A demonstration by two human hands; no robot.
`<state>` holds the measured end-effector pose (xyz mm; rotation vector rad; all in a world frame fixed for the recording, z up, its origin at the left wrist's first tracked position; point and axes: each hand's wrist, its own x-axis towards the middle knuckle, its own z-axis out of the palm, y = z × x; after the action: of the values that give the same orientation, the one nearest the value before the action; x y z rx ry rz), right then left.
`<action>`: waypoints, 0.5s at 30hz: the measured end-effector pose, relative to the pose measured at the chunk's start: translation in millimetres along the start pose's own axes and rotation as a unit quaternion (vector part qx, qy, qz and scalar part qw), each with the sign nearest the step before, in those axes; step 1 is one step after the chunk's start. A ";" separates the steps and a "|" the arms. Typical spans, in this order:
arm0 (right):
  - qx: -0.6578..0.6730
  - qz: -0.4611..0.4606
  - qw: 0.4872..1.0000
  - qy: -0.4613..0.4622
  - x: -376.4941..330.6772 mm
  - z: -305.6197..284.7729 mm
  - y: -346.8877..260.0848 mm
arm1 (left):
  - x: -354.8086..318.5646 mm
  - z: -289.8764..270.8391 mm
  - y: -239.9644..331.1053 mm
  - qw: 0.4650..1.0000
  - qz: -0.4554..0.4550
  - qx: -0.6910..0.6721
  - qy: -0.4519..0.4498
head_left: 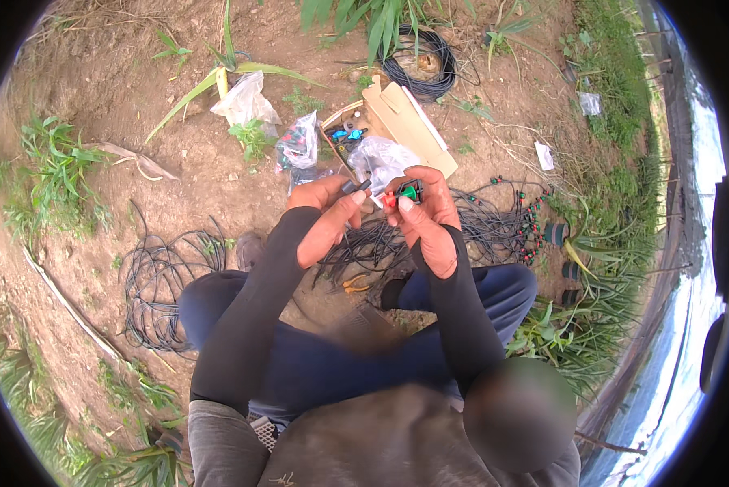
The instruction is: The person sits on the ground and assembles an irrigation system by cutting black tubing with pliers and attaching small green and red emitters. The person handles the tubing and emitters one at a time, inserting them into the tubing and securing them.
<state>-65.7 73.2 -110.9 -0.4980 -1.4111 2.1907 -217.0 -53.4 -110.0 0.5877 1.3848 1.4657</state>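
Over my crossed legs, both my hands are raised close together. My left hand (325, 217) is closed, pinching the end of a short dark grey tube (354, 187) between thumb and fingers. My right hand (434, 217) grips a small irrigation fitting (411, 193) with green, red and black parts. Its red end points toward the tube, and a small gap shows between the two. Beneath my hands lies a tangle of thin black tubes (373, 245), many of them with red and green fittings (530, 223) at their right ends.
An open cardboard box (409, 122) holds blue and black parts and a clear plastic bag (383, 160). Other plastic bags (298, 142) lie left of it. A black hose coil (420, 63) sits beyond. Yellow-handled pliers (355, 284) rest between my legs; loose black tubing (170, 280) lies left.
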 end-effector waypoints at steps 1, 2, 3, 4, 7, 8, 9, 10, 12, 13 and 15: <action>0.007 -0.012 1.000 -0.007 -7.9 -5.0 -6.0 | -6.2 4.4 0.9 1.000 -0.001 0.018 -0.015; -0.018 -0.022 1.000 0.003 -16.1 -2.5 -12.9 | -14.3 9.7 0.2 0.999 -0.005 0.037 -0.028; -0.044 -0.032 0.998 0.012 -24.3 1.2 -21.8 | -22.2 16.6 -1.1 0.999 -0.005 0.034 -0.033; -0.061 -0.027 0.997 0.025 -34.3 1.7 -28.3 | -30.0 23.4 -2.8 0.999 -0.006 0.032 -0.036; -0.086 -0.004 0.996 0.018 -58.0 -5.8 -38.4 | -49.4 45.2 -5.2 0.998 -0.002 0.054 -0.041; -0.099 -0.005 0.995 0.012 -65.9 -5.5 -42.7 | -56.2 52.1 -5.5 0.997 -0.001 0.064 -0.045; -0.121 -0.006 0.993 0.006 -73.3 -3.8 -48.3 | -63.1 57.9 -5.5 0.996 0.001 0.073 -0.049; -0.144 -0.007 0.990 -0.001 -80.0 -1.7 -54.3 | -70.0 62.9 -4.0 0.996 0.003 0.081 -0.045; -0.162 -0.017 0.986 -0.020 -91.4 -3.5 -57.0 | -84.3 73.4 -0.6 0.996 0.010 0.075 -0.044; -0.175 -0.023 0.984 -0.030 -96.2 -5.8 -58.5 | -90.6 77.7 0.8 0.996 0.014 0.072 -0.043; -0.205 -0.033 0.977 -0.049 -105.7 -11.8 -62.2 | -100.0 84.7 1.8 0.995 0.017 0.089 -0.046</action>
<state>39.5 42.9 -54.2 -0.4789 -1.9180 1.8954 -105.8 -102.9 -61.6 0.7846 1.4483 1.3333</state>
